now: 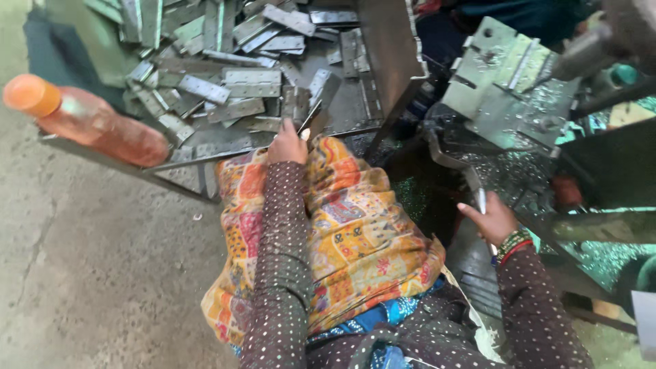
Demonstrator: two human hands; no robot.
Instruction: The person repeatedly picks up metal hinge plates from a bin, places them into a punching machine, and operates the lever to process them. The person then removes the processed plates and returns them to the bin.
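My left hand (288,143) reaches to the near edge of a metal tray (372,65) heaped with flat grey perforated metal strips (236,82); its fingers pinch one thin strip (313,117) standing on edge. My right hand (490,220), with bangles at the wrist, grips a thin metal lever (471,179) beside a grey press machine (509,85). Both arms wear brown dotted sleeves. A bright patterned cloth (348,239) covers my lap between the hands.
An orange plastic bottle (89,123) lies at the tray's left front corner. Metal shavings glitter on the dark machine bed (512,174). Bare concrete floor (96,273) fills the left side. Dark machine parts crowd the right edge.
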